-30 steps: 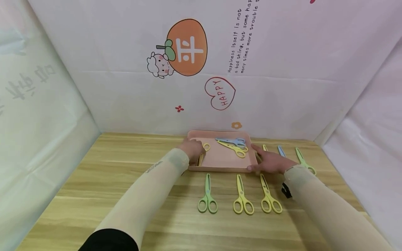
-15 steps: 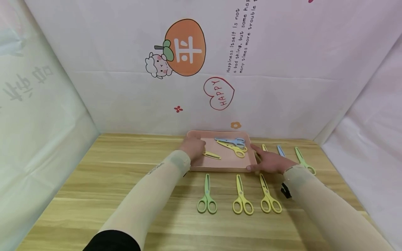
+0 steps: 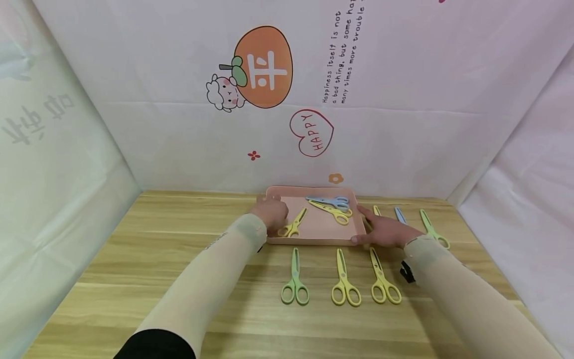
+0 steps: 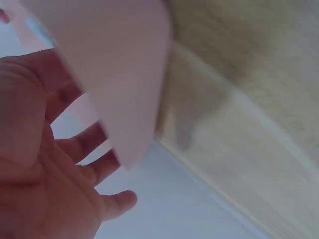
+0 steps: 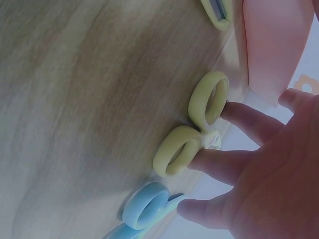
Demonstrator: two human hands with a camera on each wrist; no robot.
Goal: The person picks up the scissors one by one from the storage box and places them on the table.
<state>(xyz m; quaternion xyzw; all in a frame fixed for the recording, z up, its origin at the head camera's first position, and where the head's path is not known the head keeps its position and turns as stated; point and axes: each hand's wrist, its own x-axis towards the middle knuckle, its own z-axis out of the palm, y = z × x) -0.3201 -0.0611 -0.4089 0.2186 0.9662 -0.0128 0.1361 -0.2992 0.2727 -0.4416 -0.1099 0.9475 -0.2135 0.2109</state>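
My left hand [image 3: 271,213] is over the left end of a pink tray [image 3: 319,233], its fingers relaxed behind the tray wall in the left wrist view. Beside it in the tray lie yellow scissors [image 3: 299,219], blades pointing back and right. Blue scissors [image 3: 341,203] and a second yellow pair [image 3: 343,218] overlap at the tray's right end. My right hand [image 3: 389,231] rests at the tray's right side, thumb at the front corner. Its spread fingers reach over yellow scissors [image 5: 209,99] and blue scissors [image 5: 144,205] in the right wrist view.
Green scissors [image 3: 295,286] and two yellow pairs, scissors [image 3: 344,286] and scissors [image 3: 384,286], lie on the wooden table [image 3: 193,319] before the tray. Another green pair of scissors [image 3: 431,227] lies at far right. A printed white backdrop [image 3: 403,149] rises behind the tray.
The yellow scissors near my left hand have turned, and now lie in the tray with blades pointing back. My left hand has drawn slightly left and let them go. The right hand stays.
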